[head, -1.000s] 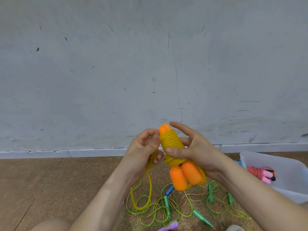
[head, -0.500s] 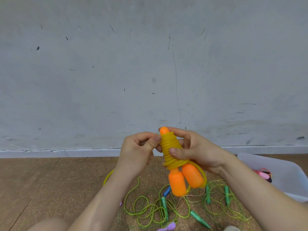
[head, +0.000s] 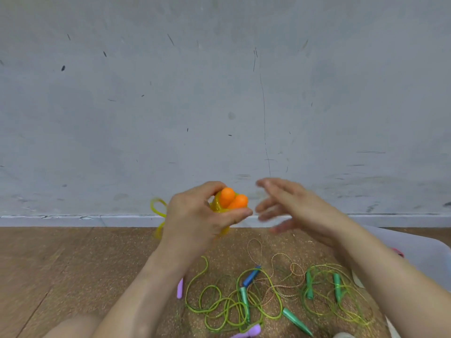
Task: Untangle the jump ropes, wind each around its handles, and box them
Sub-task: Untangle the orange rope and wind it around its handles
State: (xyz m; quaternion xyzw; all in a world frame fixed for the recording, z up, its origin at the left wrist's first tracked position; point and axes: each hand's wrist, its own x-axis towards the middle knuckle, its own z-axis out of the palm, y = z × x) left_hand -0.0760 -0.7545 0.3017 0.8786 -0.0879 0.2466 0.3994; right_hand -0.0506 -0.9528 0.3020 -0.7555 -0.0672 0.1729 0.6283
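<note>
My left hand grips the orange-handled jump rope, whose yellow cord is wound around the two handles; the handle ends point up toward me. A loose yellow loop sticks out to the left of that hand. My right hand is open, blurred, just right of the bundle and apart from it. On the floor below lie tangled green ropes with green handles, a blue handle and purple handles. The clear plastic box stands at the right, partly hidden by my right forearm.
A grey wall with a white skirting board rises close in front. The floor is brown cork. A thin speckled cord loops among the green ropes. Something pink shows inside the box.
The bundle passed from my right hand to my left and flipped so the handle ends point up. My right hand let go and opened. The view tilted down.
</note>
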